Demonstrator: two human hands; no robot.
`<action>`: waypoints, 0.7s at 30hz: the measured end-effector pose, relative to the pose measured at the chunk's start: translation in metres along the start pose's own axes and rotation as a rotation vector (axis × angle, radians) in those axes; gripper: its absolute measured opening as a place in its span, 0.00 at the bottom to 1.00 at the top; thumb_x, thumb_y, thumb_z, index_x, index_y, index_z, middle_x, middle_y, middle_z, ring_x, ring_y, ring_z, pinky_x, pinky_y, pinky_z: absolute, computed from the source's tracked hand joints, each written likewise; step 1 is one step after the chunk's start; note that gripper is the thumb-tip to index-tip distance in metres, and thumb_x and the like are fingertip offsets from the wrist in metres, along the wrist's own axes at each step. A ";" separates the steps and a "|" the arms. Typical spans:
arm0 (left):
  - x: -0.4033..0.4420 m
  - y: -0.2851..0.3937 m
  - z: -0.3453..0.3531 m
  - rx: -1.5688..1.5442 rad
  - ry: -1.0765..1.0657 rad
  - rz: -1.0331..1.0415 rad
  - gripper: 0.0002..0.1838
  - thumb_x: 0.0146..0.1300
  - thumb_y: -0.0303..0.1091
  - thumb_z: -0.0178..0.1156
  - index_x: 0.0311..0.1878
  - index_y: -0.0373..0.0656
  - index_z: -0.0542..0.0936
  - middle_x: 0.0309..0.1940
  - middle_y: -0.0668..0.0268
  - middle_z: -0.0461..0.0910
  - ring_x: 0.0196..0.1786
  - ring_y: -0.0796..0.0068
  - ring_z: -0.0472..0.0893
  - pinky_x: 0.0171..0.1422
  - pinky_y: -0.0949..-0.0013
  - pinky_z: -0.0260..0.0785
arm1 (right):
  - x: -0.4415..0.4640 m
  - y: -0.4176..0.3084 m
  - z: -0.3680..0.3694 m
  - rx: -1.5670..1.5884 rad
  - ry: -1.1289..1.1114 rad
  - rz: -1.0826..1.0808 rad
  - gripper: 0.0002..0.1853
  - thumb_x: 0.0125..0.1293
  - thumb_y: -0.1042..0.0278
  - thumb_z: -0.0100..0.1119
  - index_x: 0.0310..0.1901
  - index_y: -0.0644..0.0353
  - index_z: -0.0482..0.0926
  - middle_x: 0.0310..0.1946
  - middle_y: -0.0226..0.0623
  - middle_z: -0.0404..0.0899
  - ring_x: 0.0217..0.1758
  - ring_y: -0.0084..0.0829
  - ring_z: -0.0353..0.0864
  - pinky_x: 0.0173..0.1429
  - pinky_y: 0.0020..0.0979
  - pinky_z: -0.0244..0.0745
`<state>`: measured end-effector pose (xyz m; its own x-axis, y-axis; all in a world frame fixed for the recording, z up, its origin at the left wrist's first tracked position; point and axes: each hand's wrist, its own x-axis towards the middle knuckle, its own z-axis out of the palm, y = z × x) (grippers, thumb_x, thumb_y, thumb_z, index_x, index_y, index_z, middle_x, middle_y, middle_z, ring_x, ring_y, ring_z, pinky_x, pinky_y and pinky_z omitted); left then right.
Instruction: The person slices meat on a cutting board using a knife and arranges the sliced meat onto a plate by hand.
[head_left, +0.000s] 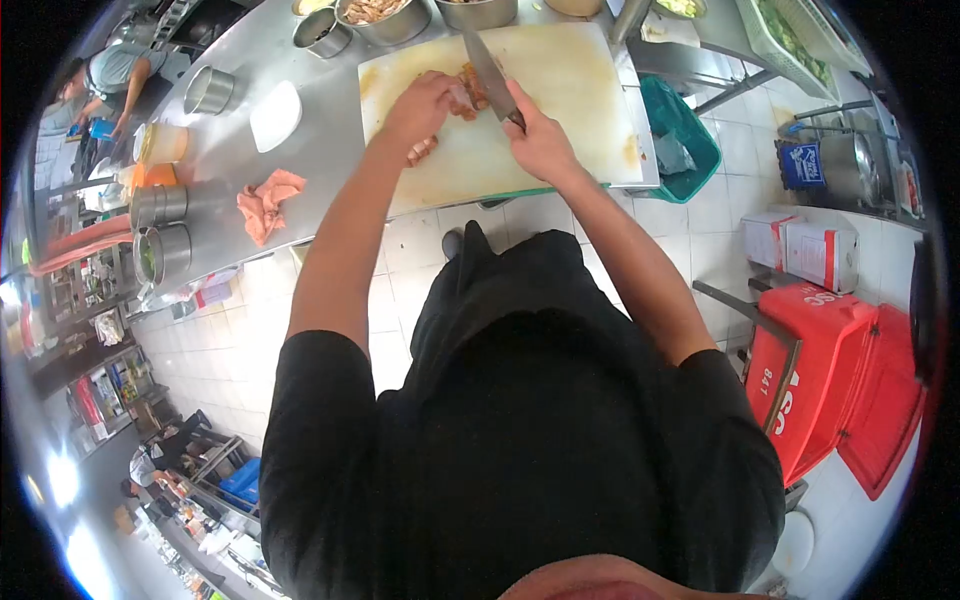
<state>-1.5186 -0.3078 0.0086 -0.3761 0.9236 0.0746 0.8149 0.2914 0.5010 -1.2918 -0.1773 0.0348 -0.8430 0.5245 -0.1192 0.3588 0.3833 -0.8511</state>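
Observation:
On a large pale cutting board (560,100), my right hand (541,140) is closed round the handle of a knife (486,68), its broad blade pointing up and to the left. Left of the blade, my left hand (420,105) has its fingers bent onto pieces of browned meat (474,90). The blade lies over or beside the meat's right side; exact contact is unclear. Another piece of meat (421,151) rests on the board below my left wrist.
Metal pots (325,38) line the counter's far edge. Leftward are a white plate (276,117), a pink cloth (268,206) and more containers (161,143). A green bin (690,140) stands right of the board. Co-workers (125,75) are at far left and lower left.

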 end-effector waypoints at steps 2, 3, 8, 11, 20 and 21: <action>-0.004 -0.010 -0.003 -0.017 0.009 -0.086 0.22 0.67 0.27 0.56 0.64 0.44 0.80 0.62 0.56 0.80 0.67 0.52 0.78 0.72 0.57 0.71 | 0.006 -0.005 0.005 -0.023 -0.067 0.051 0.39 0.73 0.64 0.57 0.83 0.37 0.54 0.49 0.51 0.86 0.52 0.53 0.85 0.60 0.46 0.78; -0.007 -0.012 -0.004 0.003 0.013 -0.089 0.23 0.66 0.26 0.56 0.65 0.44 0.80 0.63 0.57 0.79 0.67 0.52 0.77 0.72 0.57 0.71 | 0.010 -0.004 0.014 -0.047 -0.073 0.055 0.40 0.73 0.64 0.57 0.83 0.37 0.54 0.49 0.51 0.86 0.52 0.53 0.85 0.60 0.46 0.78; -0.004 -0.016 -0.005 0.035 0.082 0.010 0.27 0.62 0.24 0.55 0.66 0.45 0.79 0.65 0.57 0.77 0.67 0.53 0.77 0.72 0.57 0.71 | 0.030 -0.001 0.033 -0.150 -0.075 0.091 0.40 0.72 0.64 0.57 0.83 0.36 0.54 0.50 0.53 0.87 0.53 0.55 0.86 0.60 0.50 0.78; 0.003 -0.003 -0.010 -0.021 -0.047 -0.069 0.27 0.62 0.25 0.56 0.67 0.45 0.79 0.65 0.56 0.78 0.67 0.52 0.77 0.73 0.57 0.71 | 0.033 0.002 0.027 -0.216 -0.068 0.122 0.40 0.71 0.65 0.57 0.83 0.37 0.54 0.46 0.53 0.87 0.51 0.56 0.86 0.59 0.51 0.78; 0.021 -0.005 -0.002 -0.004 -0.087 -0.223 0.24 0.64 0.28 0.59 0.65 0.46 0.81 0.60 0.52 0.83 0.64 0.51 0.81 0.70 0.58 0.73 | 0.036 0.037 -0.007 -0.183 0.021 0.100 0.40 0.71 0.66 0.59 0.83 0.36 0.57 0.46 0.48 0.87 0.51 0.50 0.87 0.60 0.43 0.79; 0.023 -0.004 0.001 -0.021 -0.093 -0.232 0.25 0.63 0.29 0.59 0.65 0.46 0.81 0.59 0.51 0.84 0.63 0.50 0.82 0.69 0.58 0.73 | 0.036 0.040 -0.013 -0.172 0.035 0.106 0.40 0.71 0.66 0.59 0.83 0.37 0.57 0.46 0.48 0.87 0.51 0.49 0.87 0.60 0.43 0.79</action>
<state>-1.5308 -0.2874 0.0077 -0.5095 0.8515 -0.1238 0.7017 0.4944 0.5130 -1.3024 -0.1331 0.0032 -0.7839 0.5933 -0.1830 0.5103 0.4477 -0.7342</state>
